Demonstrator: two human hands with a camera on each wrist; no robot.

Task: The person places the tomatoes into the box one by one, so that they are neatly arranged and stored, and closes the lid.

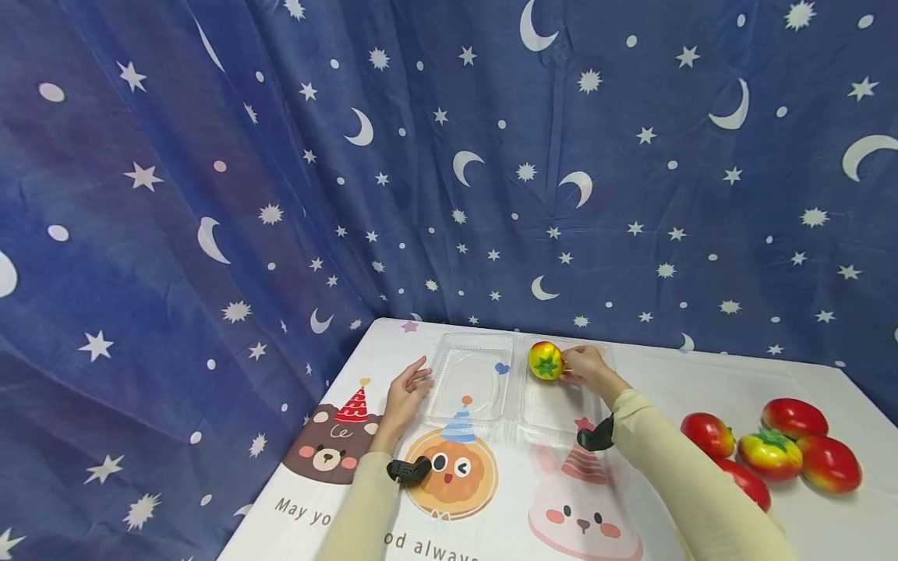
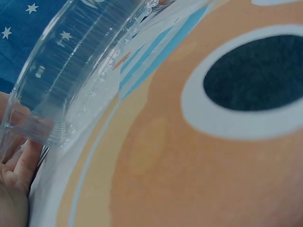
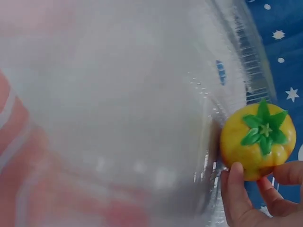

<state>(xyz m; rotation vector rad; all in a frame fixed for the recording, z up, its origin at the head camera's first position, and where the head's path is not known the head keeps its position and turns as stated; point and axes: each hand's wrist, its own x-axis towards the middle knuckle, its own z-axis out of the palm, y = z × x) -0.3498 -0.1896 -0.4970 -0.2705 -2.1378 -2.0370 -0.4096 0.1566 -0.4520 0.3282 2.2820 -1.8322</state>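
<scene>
A clear plastic clamshell box [image 1: 468, 382] lies spread out, its two halves side by side. Over the far end of the right half, my right hand [image 1: 589, 368] pinches a yellow-and-red toy tomato [image 1: 546, 360] between thumb and fingers. The tomato's green leafy top [image 3: 265, 130] faces the camera in the right wrist view, close to the box's ridged wall [image 3: 244, 52]. My left hand [image 1: 405, 397] is at the left edge of the box, fingers loosely bent. In the left wrist view its fingers [image 2: 29, 161] show right at the clear wall, partly seen through it.
Several more red tomatoes [image 1: 830, 463] sit grouped on the right of the table, one partly hidden by my right sleeve [image 1: 691, 467]. A white cloth with cartoon prints [image 1: 449, 538] covers the table. A blue curtain [image 1: 491, 195] with stars and moons hangs behind and at left.
</scene>
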